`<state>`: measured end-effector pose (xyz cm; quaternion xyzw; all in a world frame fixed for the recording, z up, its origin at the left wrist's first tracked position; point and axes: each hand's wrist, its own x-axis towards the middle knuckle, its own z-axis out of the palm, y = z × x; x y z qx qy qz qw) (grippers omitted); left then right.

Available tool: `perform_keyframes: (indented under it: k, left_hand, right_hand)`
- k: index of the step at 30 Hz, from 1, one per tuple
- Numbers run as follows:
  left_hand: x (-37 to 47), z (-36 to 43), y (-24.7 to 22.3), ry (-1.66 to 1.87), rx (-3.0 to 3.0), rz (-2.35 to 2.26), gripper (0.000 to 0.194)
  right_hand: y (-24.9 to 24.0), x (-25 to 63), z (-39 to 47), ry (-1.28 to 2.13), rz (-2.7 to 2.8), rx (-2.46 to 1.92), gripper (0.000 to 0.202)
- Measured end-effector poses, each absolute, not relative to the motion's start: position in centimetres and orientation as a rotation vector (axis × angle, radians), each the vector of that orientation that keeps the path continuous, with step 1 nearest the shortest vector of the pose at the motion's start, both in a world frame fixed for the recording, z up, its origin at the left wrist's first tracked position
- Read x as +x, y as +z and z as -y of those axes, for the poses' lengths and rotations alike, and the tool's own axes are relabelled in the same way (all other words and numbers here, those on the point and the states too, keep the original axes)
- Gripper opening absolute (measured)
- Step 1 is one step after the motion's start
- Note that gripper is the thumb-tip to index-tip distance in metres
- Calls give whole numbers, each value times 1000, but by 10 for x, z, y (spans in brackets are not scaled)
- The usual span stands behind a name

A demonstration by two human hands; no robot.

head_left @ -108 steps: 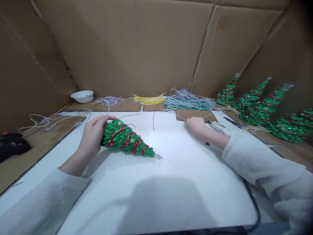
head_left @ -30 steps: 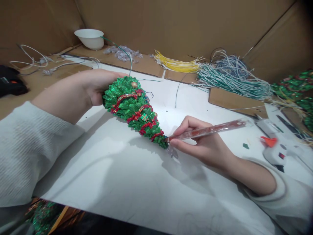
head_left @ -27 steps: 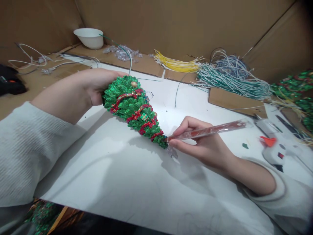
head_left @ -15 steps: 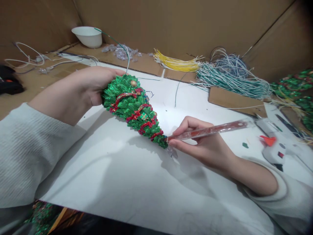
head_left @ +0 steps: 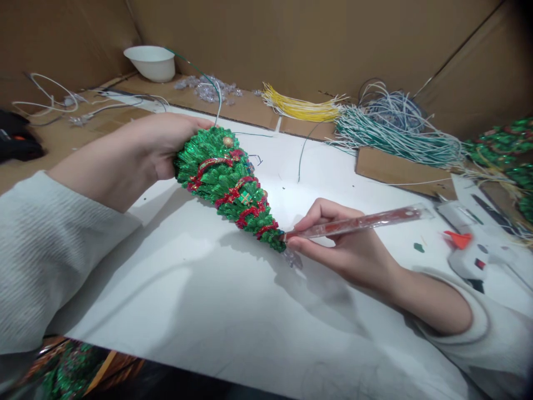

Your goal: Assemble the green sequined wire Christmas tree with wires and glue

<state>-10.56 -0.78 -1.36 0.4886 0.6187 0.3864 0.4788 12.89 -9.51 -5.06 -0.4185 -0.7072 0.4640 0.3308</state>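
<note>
A small glittery green Christmas tree ornament [head_left: 233, 183] with red garlands and tiny gift decorations lies tilted across the middle, its tip pointing down to the right. My left hand [head_left: 166, 144] is wrapped round its wide base; some fingers are hidden behind it. White and green wires [head_left: 219, 103] rise from the base. Pinched in my right hand [head_left: 333, 233] is a slim red-brown tool [head_left: 358, 224] covered in clear plastic, its working end at the tree's tip. A clear, star-like plastic piece [head_left: 293, 259] shows just below that tip.
Behind the white work surface [head_left: 200, 316] stand a white bowl [head_left: 152, 64], clear plastic pieces [head_left: 214, 89], and yellow [head_left: 300, 105] and green-white wire bundles [head_left: 395, 136]. A white glue gun with an orange part [head_left: 460, 240] sits right. More green trees [head_left: 506, 145] are far right.
The view and my left sleeve have shifted very slightly. Both hands keep the same grip, and the tool's end stays at the tree's tip.
</note>
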Motion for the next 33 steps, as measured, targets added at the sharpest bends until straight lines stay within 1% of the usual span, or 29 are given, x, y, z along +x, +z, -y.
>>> perform_keyframes:
  k: [3,7,15,22,25,31,33]
  left_hand:
    - [-102,11,-9,807,1156,-1621,23]
    - [-96,14,-3,795,1189,-1680,29]
    - [-100,11,-8,795,1200,-1605,26]
    - [-110,0,-19,838,1143,-1503,27]
    - [-110,-1,-19,810,1127,-1497,23]
    - [-110,-1,-19,736,1127,-1439,9]
    - [-110,-1,-21,815,1156,-1423,7]
  right_hand:
    - [-50,129,95,1217,1841,-1112,19]
    - [-51,129,94,1222,1832,-1109,20]
    - [-50,128,95,1264,1799,-1108,21]
    - [-51,128,96,1234,1806,-1081,22]
    - [-54,128,94,1155,1871,-1019,18]
    - [-60,130,85,982,2067,-838,3]
    - [-60,132,83,974,2131,-777,4]
